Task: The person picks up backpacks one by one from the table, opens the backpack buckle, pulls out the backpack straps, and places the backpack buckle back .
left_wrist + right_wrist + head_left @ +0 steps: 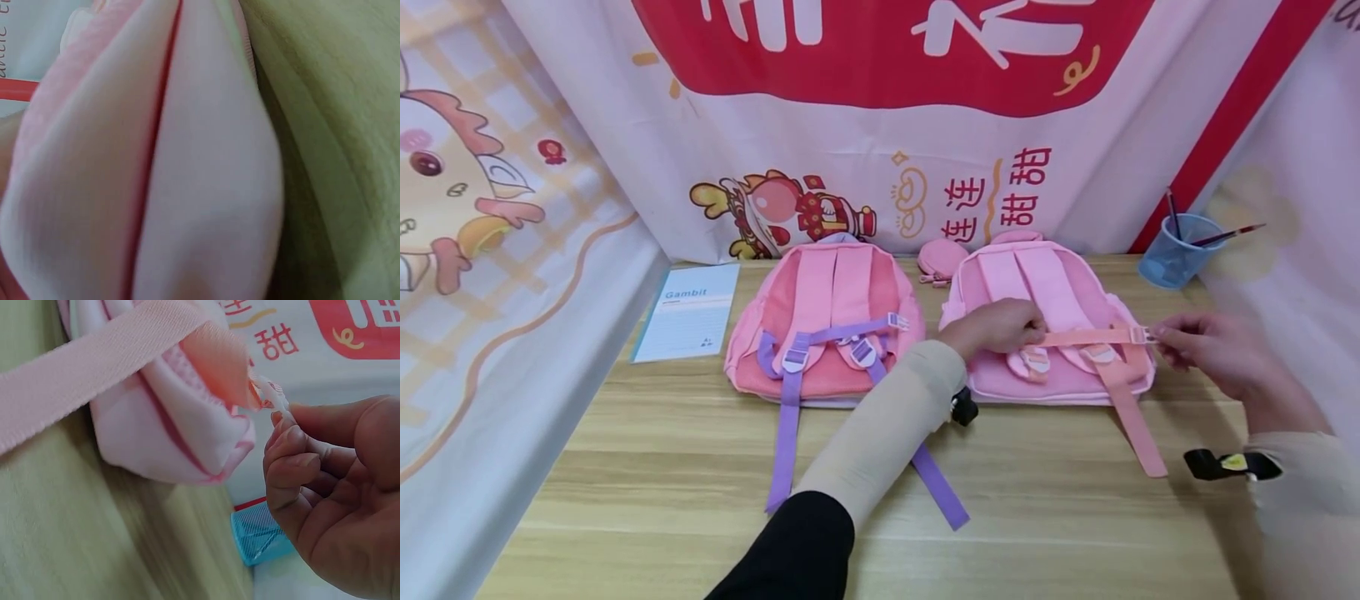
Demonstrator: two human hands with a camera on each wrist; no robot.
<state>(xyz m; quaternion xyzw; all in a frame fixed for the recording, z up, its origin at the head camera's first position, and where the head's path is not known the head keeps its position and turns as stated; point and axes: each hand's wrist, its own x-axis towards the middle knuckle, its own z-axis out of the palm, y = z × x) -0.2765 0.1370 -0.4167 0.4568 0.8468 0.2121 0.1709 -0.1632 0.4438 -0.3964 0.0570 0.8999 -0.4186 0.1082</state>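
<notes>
A pink backpack (917, 308) with purple straps and a lighter pink backpack (992, 387) with peach straps lie back panel up on the table, side by side. Across the lighter one my left hand (996, 325) holds a peach strap (1082, 337) near its left end, fingers curled. At the strap's other end, my right hand (1217, 350) pinches a white plastic buckle (275, 397) between thumb and fingers. The strap runs taut between both hands. In the left wrist view, the bag's pale side (206, 150) hides most of the left hand.
A blue-white notebook (688, 312) is at the back left of the wooden table (1037, 500). Behind the bags sits a small round pink pouch (942, 258). A blue mesh cup (1176, 254) with brushes stands at the back right. Printed cloth hangs behind and beside.
</notes>
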